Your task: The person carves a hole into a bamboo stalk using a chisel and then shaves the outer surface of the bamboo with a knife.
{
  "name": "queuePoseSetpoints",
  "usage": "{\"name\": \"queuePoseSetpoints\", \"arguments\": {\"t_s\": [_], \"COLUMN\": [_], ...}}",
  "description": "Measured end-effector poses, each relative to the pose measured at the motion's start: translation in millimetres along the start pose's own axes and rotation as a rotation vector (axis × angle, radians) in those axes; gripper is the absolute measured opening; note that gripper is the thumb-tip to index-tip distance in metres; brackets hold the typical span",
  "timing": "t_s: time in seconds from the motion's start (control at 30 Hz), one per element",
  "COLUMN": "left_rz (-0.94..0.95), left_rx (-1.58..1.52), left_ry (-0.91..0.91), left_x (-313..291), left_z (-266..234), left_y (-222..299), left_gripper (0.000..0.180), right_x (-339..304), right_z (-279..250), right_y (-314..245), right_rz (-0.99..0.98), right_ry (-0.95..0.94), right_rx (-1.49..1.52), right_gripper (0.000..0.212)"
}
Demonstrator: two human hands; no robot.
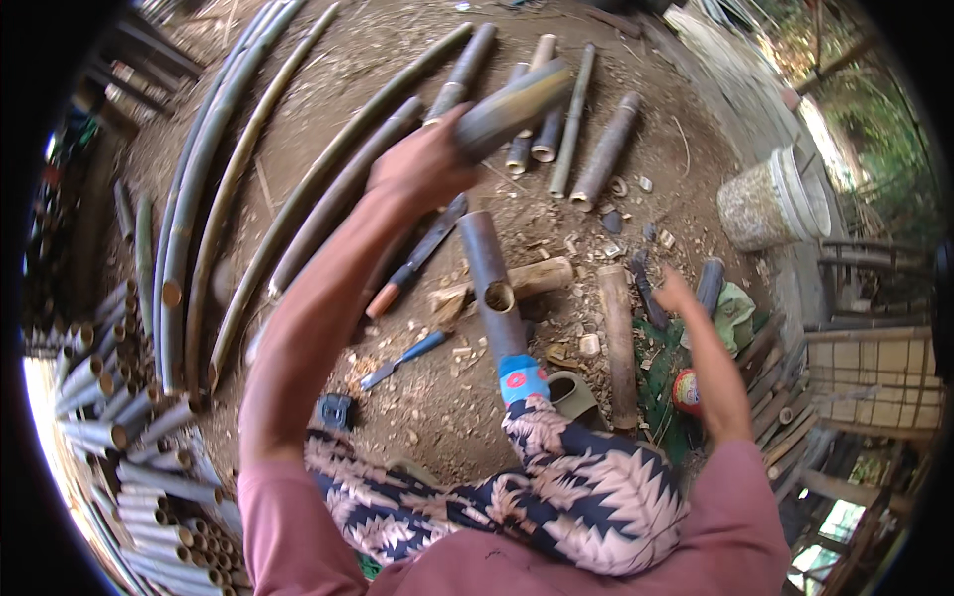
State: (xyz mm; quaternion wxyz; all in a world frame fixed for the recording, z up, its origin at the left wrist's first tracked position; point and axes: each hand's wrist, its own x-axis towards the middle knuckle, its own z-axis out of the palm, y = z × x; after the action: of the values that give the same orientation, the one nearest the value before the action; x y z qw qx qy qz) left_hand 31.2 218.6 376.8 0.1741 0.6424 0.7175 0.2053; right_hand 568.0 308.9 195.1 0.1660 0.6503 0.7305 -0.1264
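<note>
My left hand is closed around a thick bamboo piece, lifted and blurred by motion. My right hand is low at the right beside a dark curved tool; its fingers are too small and blurred to show whether they grip it. A bamboo tube with a round hole in its side lies in front of my blue sock, across a split log. Left of it lie a wide-bladed knife with an orange-brown handle and a blue-handled chisel.
Long bamboo poles lie at the left, above stacked cut bamboo. Several shorter tubes lie ahead. A stained white bucket stands at the right. A thick bamboo length and a red round container are near my right arm.
</note>
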Motion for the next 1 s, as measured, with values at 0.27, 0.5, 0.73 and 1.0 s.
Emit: {"name": "queuePoseSetpoints", "arguments": {"t_s": [0.27, 0.5, 0.73, 1.0], "left_rz": [-0.571, -0.63, -0.897, -1.199], "left_rx": [0.48, 0.132, -1.182, -1.2], "left_ry": [-0.162, -0.169, -0.65, -0.544], "left_x": [-107.3, -137.8, -124.0, -74.1], "left_z": [98.7, 151.2, 191.1, 240.5], "left_y": [-247.9, -175.8, 43.2, 31.2], "left_gripper": [0.079, 0.04, 0.078, 0.04], "right_x": [25.1, -48.1, -102.2, -49.7], "right_z": [113.6, 20.4, -30.3, 0.9], "right_y": [21.0, -48.4, -210.8, -246.5], "right_rz": [-0.021, -0.003, -0.447, -0.366], "right_ry": [0.114, -0.152, -0.623, -0.761], "right_rx": [0.035, 0.917, 0.822, 0.56], "right_gripper": [0.057, 0.051, 0.05, 0.036]}}
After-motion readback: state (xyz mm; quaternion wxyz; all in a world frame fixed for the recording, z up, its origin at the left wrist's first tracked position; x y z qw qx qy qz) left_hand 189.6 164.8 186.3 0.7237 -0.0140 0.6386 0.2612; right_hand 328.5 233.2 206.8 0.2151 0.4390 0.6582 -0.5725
